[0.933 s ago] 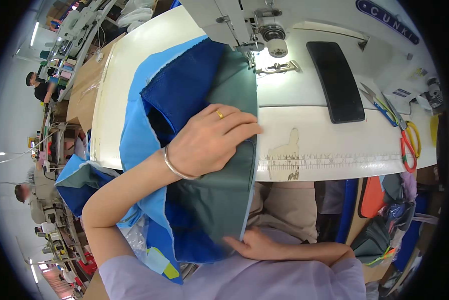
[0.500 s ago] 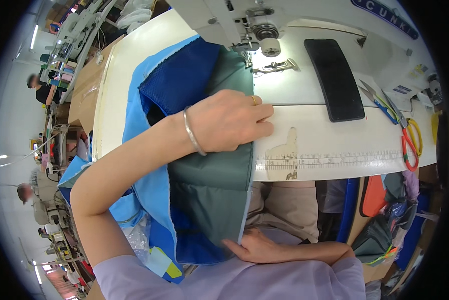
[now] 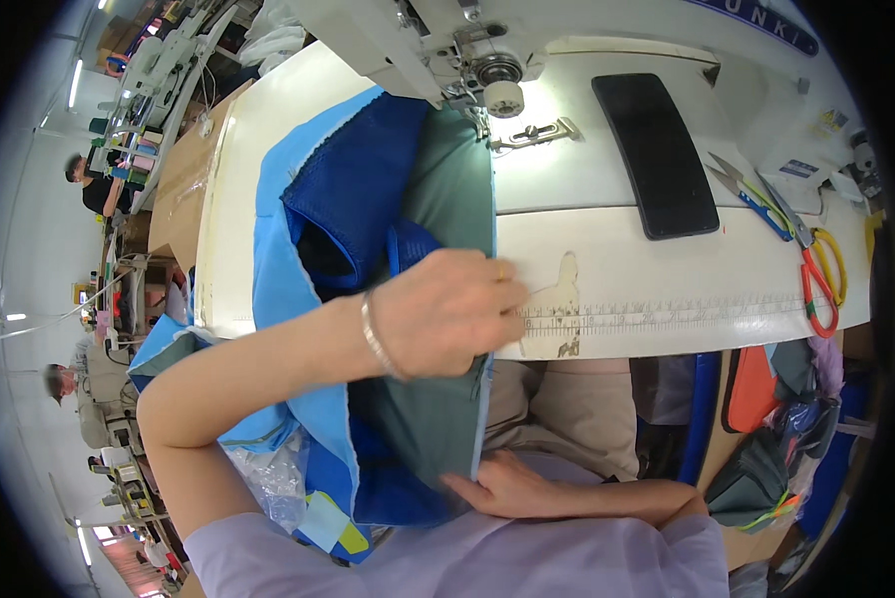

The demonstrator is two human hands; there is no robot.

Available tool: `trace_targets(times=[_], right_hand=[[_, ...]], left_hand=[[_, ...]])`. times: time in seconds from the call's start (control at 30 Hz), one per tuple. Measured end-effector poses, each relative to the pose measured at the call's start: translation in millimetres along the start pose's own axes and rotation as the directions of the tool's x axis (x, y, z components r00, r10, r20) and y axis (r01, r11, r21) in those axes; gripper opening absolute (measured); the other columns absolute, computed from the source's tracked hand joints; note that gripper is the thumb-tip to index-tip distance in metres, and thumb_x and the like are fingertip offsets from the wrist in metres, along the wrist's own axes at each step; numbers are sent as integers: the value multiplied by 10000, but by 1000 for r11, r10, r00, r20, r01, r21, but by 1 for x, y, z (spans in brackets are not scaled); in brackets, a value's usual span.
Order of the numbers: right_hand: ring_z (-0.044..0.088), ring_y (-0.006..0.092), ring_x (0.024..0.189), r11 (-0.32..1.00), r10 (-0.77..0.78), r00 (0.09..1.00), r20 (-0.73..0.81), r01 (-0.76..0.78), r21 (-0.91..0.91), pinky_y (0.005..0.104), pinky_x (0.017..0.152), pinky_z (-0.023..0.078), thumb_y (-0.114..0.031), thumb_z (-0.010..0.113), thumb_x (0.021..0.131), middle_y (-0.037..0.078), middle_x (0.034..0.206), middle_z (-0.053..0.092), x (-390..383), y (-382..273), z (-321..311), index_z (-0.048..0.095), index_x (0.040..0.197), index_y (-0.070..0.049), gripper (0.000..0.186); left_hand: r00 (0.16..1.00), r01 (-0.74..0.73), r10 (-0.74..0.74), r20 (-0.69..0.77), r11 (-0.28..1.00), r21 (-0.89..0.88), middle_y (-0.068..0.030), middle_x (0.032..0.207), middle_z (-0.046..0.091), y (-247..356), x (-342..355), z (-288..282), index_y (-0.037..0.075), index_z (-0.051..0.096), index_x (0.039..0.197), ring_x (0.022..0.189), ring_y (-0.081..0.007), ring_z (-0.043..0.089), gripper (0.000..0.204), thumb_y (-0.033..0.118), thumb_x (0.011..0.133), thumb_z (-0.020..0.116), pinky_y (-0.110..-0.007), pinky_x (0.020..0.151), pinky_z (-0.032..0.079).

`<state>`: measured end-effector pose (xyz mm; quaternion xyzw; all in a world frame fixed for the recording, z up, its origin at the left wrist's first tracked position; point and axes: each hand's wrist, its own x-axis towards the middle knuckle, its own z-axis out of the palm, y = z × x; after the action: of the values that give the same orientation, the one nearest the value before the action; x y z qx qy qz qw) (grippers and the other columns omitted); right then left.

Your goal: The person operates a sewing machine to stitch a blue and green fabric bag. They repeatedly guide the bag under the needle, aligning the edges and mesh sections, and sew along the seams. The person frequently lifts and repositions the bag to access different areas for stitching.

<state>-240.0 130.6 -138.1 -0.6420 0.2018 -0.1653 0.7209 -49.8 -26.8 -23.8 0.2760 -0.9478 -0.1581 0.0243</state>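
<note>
Grey-green fabric lies along the table's near side, joined with dark blue mesh and light blue cloth. Its far right edge sits under the presser foot of a sewing machine. My left hand, a bangle on its wrist, is closed over this fabric near the right edge, fingers curled and slightly blurred. Closer to my body, my right hand pinches the lower end of the same edge, thumb on top and the other fingers partly hidden.
Right of the needle, a black phone lies on the machine bed. Beyond it are scissors with red and yellow handles and a blue-handled tool. A printed ruler scale runs along the table's front. Two people work far left.
My left hand has slid toward me along the fabric edge, uncovering another blue mesh piece. My right hand stays at the lower end. The view has shifted slightly.
</note>
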Motion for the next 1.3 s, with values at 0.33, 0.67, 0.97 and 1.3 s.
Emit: trace_targets(times=[0.33,0.67,0.97,1.3], right_hand=[[680,345,652,988,115,986,120,-127,91,429,642,537,-340,598,1054,205,712,679,1,5,-13,709,1032,6,364],[672,196,815,978,64,994,91,-80,194,367,751,541,-321,608,1066,164,916,729,-3,25,-6,696,1129,18,355],[660,199,970,962,43,999,29,-50,267,349,855,530,-243,669,1032,138,1069,727,11,21,-15,675,1165,30,303],[620,98,863,944,75,997,-21,-64,325,279,734,502,-223,673,1032,47,955,721,42,-6,-40,679,1122,30,269]], left_hand=[[901,309,-218,-374,929,203,-134,1229,674,2,-44,16,8,698,1162,1070,-322,647,438,-29,730,633,-446,983,509],[932,225,-179,-316,967,118,-96,1324,657,-5,-46,19,21,693,1226,1155,-285,612,516,22,712,649,-451,1049,474],[920,152,-81,-384,975,160,-41,1122,669,-34,-34,14,37,712,1076,995,-222,610,347,69,732,685,-389,1029,452],[939,110,-53,-340,983,150,-32,1141,689,-88,-18,-3,101,739,1088,1015,-261,649,398,1,716,637,-427,981,534]])
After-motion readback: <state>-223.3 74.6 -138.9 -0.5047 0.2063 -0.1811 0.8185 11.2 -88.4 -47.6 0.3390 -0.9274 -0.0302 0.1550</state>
